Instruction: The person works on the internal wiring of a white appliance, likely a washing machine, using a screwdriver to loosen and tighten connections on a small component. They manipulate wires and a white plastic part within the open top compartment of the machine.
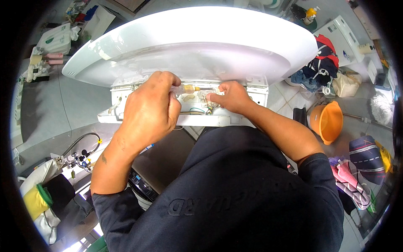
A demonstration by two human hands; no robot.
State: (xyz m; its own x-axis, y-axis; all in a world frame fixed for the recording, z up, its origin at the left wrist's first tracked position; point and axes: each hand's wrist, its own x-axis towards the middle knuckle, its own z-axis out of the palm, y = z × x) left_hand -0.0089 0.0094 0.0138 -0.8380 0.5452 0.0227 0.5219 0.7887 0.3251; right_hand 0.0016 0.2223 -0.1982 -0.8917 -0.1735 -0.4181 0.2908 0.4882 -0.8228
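Observation:
My left hand is closed on a screwdriver with a translucent yellowish handle, its shaft pointing right toward my right hand. The fingers of that hand are bent around a small translucent part near the shaft's tip, with coloured wires just below. Both hands are over an open white housing, a long body with rails and fittings. Above it rises a large white curved cover. The screwdriver's tip is too small to make out clearly.
An orange basin and folded cloths lie at the right, with a clothes pile behind. At lower left are a tap with a hose and a dark appliance. Bags and toiletries sit at upper left.

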